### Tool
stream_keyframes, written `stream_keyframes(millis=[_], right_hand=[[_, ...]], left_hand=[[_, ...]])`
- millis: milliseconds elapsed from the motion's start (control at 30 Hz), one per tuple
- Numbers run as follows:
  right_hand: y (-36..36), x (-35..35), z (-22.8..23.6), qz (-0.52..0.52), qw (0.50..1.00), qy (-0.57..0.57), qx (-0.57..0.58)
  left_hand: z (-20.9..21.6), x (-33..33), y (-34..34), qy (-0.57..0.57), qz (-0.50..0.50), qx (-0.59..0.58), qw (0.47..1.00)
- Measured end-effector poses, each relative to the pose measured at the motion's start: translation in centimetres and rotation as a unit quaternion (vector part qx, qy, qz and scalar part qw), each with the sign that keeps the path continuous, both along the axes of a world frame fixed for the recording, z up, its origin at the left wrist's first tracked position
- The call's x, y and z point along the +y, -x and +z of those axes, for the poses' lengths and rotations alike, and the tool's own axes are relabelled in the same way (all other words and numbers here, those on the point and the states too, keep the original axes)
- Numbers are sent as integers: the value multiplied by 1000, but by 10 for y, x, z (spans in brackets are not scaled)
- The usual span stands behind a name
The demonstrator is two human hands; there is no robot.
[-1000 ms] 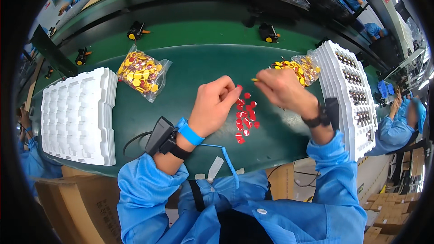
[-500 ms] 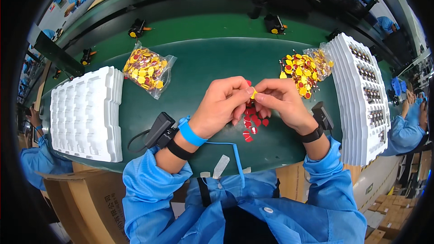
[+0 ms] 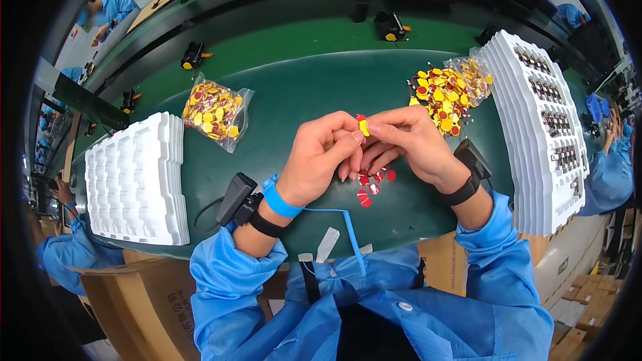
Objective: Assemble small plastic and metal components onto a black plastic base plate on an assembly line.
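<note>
Over the middle of the green table, the fingertips of my left hand (image 3: 314,157) and my right hand (image 3: 418,147) meet on a small yellow piece (image 3: 364,127). Both hands pinch it between thumb and forefinger. A bit of red shows just above it; whether it is part of the piece I cannot tell. Beneath my hands lie several small red discs (image 3: 364,198), some with white marks, partly hidden by my fingers. Beyond my right hand is a loose pile of yellow and dark red round parts (image 3: 438,97), some with thin leads.
A clear bag (image 3: 215,112) of similar parts lies far left. Stacked white trays (image 3: 134,180) stand at left; another stack (image 3: 525,127), holding small metallic parts, stands at right. A blue coiled cord (image 3: 352,241) runs from my left wrist strap. Co-workers in blue sit on both sides.
The yellow piece has turned and shows more of its face between my fingertips. My hands stay together; the whole view has shifted slightly.
</note>
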State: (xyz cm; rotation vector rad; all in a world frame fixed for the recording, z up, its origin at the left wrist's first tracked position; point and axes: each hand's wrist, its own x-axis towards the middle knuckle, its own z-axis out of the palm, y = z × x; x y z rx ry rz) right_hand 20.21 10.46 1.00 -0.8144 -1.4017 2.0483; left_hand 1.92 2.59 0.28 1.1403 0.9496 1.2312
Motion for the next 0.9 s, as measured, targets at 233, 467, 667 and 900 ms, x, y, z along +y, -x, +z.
stream_keyframes(millis=[233, 467, 667, 900], right_hand=[[-2, 2, -13, 19, 994, 57, 91], [-6, 4, -20, 41, 981, 108, 156], [-5, 2, -15, 39, 975, 127, 180], [-15, 11, -11, -48, 974, 106, 195]], left_hand=[[4, -2, -2, -3, 10, 28, 1000], [3, -1, -10, -43, 14, 29, 999], [4, -2, -16, -88, 48, 57, 993], [16, 10, -21, -78, 79, 149, 983]])
